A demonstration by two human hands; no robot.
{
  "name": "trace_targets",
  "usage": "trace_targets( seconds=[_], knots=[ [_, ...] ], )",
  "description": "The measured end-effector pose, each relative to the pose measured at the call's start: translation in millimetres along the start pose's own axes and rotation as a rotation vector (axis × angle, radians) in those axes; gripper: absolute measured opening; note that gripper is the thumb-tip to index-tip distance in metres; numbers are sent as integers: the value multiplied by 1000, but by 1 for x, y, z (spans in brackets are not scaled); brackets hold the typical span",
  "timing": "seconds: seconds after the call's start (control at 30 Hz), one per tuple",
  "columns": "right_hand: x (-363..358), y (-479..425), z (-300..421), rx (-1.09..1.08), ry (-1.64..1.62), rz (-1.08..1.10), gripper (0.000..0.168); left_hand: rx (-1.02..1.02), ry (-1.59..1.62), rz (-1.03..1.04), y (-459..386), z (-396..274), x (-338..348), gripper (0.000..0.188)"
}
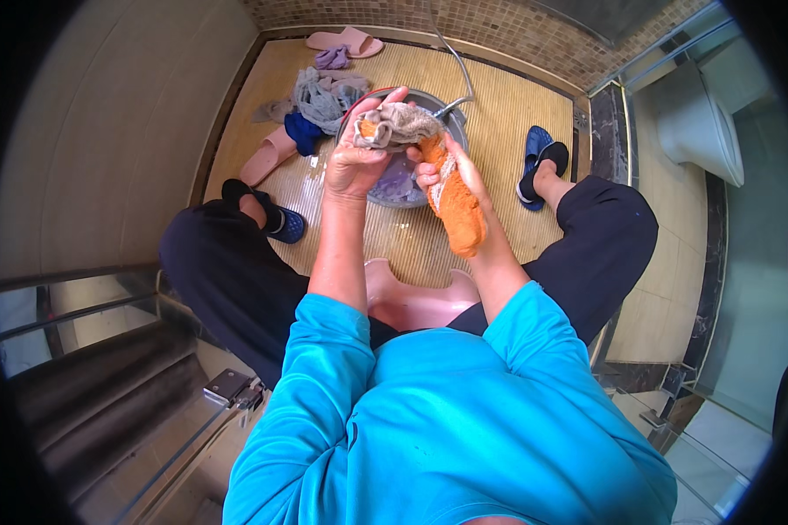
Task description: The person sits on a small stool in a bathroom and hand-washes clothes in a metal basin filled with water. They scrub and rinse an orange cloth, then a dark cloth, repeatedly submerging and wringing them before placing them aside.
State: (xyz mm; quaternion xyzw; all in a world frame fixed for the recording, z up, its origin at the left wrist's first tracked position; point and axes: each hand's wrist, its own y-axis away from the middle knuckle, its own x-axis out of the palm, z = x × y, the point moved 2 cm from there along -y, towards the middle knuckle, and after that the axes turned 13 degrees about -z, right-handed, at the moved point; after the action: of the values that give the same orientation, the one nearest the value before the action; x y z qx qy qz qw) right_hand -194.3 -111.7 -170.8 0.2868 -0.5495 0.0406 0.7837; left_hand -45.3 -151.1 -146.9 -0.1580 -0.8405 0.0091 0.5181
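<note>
My left hand point(358, 157) holds the bunched grey-beige end of a fluffy sock point(456, 216), its fingers around the rolled part, where a bit of orange shows. At the sock's middle my right hand point(456, 167) grips it, and the orange part, with a pale patch, hangs down over my right wrist. Both hands are above a grey basin point(381, 197) that holds cloudy, purplish water. A shower hose point(463, 72) runs from the wall to the basin's far right rim. What my hands cover of the basin is hidden.
Left of the basin lie grey wet clothes point(322, 98), a dark blue cloth point(304, 133) and a purple cloth point(332, 58). Pink slippers point(269, 156) are near them on the ribbed floor. A pink plastic stool point(414, 302) is between my legs. A toilet point(702, 125) stands at the right.
</note>
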Motion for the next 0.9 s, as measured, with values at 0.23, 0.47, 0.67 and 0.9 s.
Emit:
trace_targets(
  seconds=[0.23,0.47,0.67,0.9],
  knots=[
    [23,11,22,-661,386,-172,41,-611,-117,-344,18,33,-10,53],
    [14,19,46,-649,273,-159,42,-656,-497,-110,27,54,14,44],
    [-2,10,58,-989,506,-367,49,361,-1749,-441,20,35,29,54],
    [29,24,43,-1158,787,-509,49,257,-1767,-357,22,22,43,56]
  ],
)
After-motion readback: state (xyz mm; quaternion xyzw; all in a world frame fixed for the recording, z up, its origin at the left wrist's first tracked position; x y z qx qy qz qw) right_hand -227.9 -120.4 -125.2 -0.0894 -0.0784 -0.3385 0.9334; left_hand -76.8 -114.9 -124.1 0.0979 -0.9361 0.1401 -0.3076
